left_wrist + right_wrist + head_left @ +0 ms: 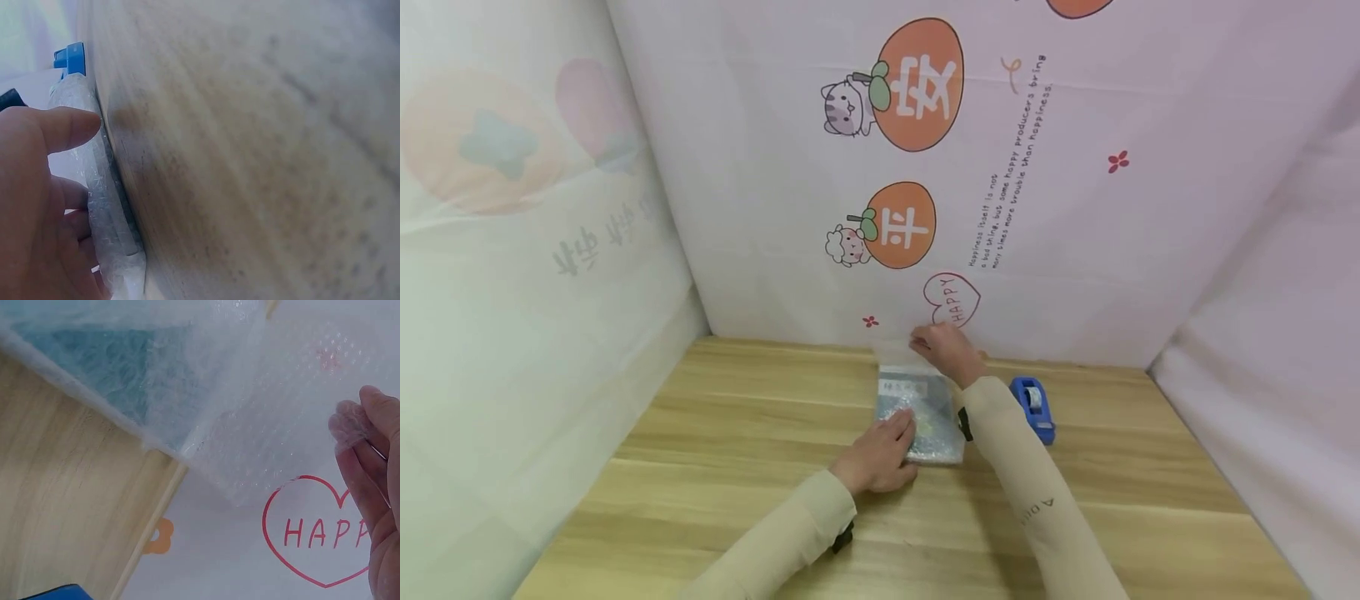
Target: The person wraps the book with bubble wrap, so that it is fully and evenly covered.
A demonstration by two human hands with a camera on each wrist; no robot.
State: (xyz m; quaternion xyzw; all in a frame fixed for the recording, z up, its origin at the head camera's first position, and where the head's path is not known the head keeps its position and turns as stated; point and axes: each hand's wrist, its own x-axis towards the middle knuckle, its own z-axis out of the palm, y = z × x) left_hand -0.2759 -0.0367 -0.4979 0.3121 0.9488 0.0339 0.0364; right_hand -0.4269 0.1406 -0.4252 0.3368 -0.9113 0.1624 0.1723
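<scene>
A flat bluish item (936,429) lies on the wooden table, wrapped in clear bubble wrap (103,187). My left hand (880,454) rests on its lower left part, fingers on top and thumb by the near edge; the left wrist view shows this hand (37,187) against the wrap's side. Beyond the item's far edge, my right hand (949,350) is raised. In the right wrist view, the thumb and fingers of this hand (375,450) pinch a loose flap of bubble wrap (281,419) that stretches from the item.
A blue tape dispenser (1034,410) stands on the table to the right of the wrapped item. A white printed cloth (775,208) hangs behind the table's far edge, with more cloth at both sides. The wooden table (700,467) extends around the item.
</scene>
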